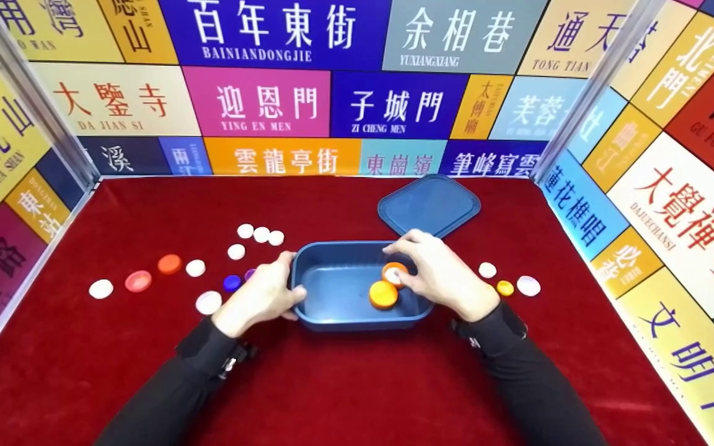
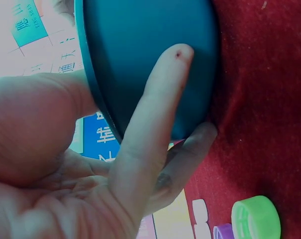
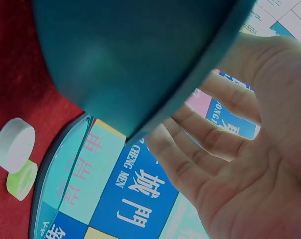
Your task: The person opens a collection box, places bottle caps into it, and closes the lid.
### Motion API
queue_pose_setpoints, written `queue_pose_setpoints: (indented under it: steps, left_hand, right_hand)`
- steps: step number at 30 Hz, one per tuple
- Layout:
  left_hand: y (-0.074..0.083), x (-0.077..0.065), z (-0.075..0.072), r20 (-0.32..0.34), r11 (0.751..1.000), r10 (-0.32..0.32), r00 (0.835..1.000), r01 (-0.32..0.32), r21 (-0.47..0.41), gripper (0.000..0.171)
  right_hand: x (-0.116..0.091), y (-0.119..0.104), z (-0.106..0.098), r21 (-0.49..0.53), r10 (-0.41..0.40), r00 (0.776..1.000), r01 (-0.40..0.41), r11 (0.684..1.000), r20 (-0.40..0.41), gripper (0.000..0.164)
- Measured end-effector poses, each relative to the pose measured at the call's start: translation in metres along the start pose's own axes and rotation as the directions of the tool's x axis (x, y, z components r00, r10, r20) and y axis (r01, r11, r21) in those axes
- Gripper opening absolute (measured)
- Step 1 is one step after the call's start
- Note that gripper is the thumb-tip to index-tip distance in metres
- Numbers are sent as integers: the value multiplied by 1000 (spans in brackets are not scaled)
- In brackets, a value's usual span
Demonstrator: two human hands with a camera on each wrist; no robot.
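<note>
A blue plastic container [image 1: 332,322] stands lidless before me, orange bottle caps [image 1: 383,295] lying at its right end inside. My left hand [image 1: 264,290] grips its left end, thumb over the rim; in the left wrist view the index finger [image 2: 157,94] lies along the outer wall [image 2: 140,40]. Over the right end reaches my right hand [image 1: 440,269], its thumb right at a white cap [image 1: 393,276] and its fingers spread apart towards the back rim. From the right wrist, the container wall [image 3: 120,64] hides the thumb tip; the fingers [image 3: 210,134] bend loosely beyond the rim.
Left of the container lie several loose caps, among them white [image 1: 101,288], red [image 1: 138,281] and blue [image 1: 232,283] ones. A yellow cap [image 1: 505,288] lies between white caps [image 1: 528,286] at right. Behind rests the blue lid [image 1: 431,204]. Printed panels [image 1: 258,102] wall in the red cloth [image 1: 357,384].
</note>
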State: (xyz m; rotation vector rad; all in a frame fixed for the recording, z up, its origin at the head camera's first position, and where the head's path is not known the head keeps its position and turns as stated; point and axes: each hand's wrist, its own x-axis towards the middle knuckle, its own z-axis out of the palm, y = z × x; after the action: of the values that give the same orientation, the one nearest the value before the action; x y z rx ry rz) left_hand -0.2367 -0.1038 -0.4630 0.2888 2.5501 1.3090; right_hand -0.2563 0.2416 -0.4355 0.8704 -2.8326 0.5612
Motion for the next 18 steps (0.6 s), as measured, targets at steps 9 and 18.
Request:
queue_pose_setpoints:
  steps: [9, 18]
  left_hand:
    - [1, -1, 0, 0, 1000, -7, 1000, 7, 3, 70]
    - [2, 0, 1, 6, 1000, -14, 1000, 14, -9, 71]
  right_hand:
    - [-2, 11, -16, 55, 17, 999, -14, 998, -51, 42]
    - [-8, 32, -37, 64, 85, 992, -79, 995, -92, 45]
